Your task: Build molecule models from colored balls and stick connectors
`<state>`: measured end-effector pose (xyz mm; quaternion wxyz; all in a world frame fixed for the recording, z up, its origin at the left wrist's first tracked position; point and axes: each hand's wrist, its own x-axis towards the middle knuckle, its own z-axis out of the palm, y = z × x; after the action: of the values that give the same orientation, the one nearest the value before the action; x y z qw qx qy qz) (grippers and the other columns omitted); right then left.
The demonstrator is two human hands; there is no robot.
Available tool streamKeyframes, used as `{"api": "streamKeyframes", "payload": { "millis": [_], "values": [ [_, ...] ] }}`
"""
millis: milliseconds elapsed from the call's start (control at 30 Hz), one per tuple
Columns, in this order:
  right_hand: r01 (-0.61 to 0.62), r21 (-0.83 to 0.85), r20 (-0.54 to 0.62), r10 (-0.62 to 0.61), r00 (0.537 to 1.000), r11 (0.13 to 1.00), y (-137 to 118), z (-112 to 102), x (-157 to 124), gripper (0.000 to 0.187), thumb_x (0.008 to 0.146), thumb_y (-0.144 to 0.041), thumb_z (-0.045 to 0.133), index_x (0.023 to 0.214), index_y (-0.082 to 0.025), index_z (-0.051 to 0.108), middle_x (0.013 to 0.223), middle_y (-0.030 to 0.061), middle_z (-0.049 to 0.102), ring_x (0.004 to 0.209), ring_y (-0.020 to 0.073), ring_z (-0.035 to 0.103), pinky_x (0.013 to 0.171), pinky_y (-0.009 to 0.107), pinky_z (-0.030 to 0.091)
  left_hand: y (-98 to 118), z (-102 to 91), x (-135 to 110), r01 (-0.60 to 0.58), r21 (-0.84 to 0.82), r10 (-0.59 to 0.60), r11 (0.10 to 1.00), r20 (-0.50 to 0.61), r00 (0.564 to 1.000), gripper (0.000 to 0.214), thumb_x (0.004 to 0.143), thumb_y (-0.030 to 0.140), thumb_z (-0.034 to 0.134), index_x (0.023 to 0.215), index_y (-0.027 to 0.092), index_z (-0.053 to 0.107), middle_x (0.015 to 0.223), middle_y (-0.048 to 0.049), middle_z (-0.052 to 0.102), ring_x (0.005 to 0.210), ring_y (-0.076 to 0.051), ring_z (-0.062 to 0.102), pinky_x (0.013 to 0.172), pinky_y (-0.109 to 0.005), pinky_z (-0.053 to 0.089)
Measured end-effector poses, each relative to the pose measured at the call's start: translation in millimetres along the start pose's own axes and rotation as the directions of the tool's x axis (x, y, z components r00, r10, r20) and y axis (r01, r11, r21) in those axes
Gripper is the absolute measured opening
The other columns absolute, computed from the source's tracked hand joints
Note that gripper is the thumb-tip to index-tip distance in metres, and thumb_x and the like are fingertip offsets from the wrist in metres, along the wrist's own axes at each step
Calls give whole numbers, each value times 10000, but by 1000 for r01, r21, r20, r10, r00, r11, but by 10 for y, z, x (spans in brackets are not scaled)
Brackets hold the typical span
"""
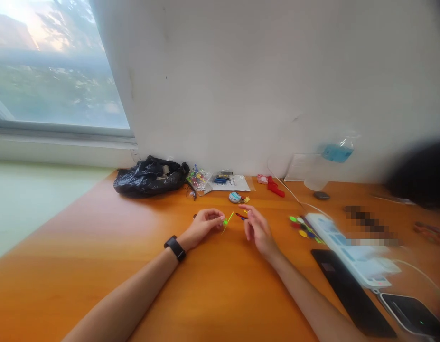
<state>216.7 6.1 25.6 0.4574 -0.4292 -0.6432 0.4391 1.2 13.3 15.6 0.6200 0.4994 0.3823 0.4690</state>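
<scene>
My left hand [205,225], with a black band on the wrist, pinches a small bright green plastic piece [225,222] between thumb and fingertips. A thin yellow-green strip slants up and down from that piece, rather like a small propeller. Facing it from the right, my right hand [258,230] has its fingers apart and nothing visible in them. Small red and blue parts [241,216] lie on the table just beyond, close to my right fingertips. A small dark object [195,216] shows partly behind my left hand.
Along the wall lie a black plastic bag [150,175], a clear bag of colourful parts [200,180], a round tin [235,197] and a red toy-like piece [276,186]. Rightward are coloured discs [303,233], a white power strip [344,249], a black slab [351,289] and a phone-like device [412,311].
</scene>
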Motion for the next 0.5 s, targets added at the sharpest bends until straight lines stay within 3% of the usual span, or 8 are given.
{"api": "streamKeyframes", "payload": {
  "millis": [133, 300, 500],
  "values": [
    [72, -136, 64, -64, 996, 988, 78, 28, 25, 439, 1005, -539, 544, 1303, -220, 587, 628, -33, 564, 602, 179, 562, 602, 299, 441, -18, -6, 9, -24, 22, 24, 999, -18, 1000, 406, 755, 479, 868, 928, 140, 725, 814, -32, 696, 705, -129, 594, 706, -250, 461],
    [164, -307, 133, -129, 983, 938, 161, 60, -2, 363, 999, -433, 572, 1306, -246, 625, 718, -20, 565, 611, 164, 509, 597, 298, 411, -22, -10, 27, -55, -6, 55, 998, 31, 998, 420, 824, 520, 807, 945, 127, 719, 741, -23, 657, 674, -122, 570, 706, -256, 457],
    [170, -312, 205, -108, 973, 935, 198, 92, -19, 354, 983, -427, 593, 1289, -255, 642, 751, -15, 589, 646, 164, 516, 618, 295, 402, 7, -11, 21, -23, -139, 31, 990, 54, 998, 329, 714, 339, 903, 870, 129, 703, 788, -30, 681, 726, -126, 607, 740, -250, 473]
  ]
}}
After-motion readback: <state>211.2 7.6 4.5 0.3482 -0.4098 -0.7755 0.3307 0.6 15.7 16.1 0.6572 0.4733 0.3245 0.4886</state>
